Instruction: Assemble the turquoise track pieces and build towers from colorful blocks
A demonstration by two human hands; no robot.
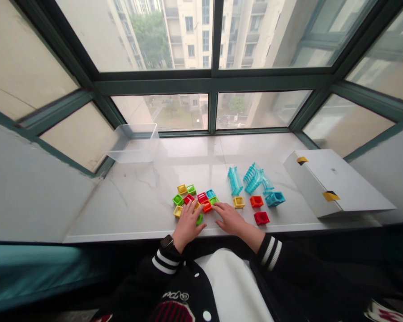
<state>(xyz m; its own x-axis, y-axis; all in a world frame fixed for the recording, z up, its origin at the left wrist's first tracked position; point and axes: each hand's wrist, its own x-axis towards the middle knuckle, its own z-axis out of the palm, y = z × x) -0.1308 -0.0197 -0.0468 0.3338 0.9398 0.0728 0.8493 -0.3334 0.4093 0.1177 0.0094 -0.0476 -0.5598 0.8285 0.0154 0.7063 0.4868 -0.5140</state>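
My left hand (187,223) lies with fingers spread over a cluster of small hollow plastic blocks. Its fingertips reach a red block (188,199) and an orange block (206,206); a green block (199,219) shows partly beneath the thumb side. From the right, my right hand (231,219) stretches its fingers to the cluster's edge, by a green block (215,200). Another red block (201,197) and a blue block (210,193) sit just beyond. Around the left side are yellow (177,211) and green blocks (177,200). My fingers partly hide some blocks.
Right of my hands stand a yellow block (239,202), two red blocks (256,201) and a larger blue block (274,199). Translucent blue ribbed pieces (235,181) lie behind them. A clear plastic bin (134,155) is back left; a white box (342,181) is at right. Windows surround the sill.
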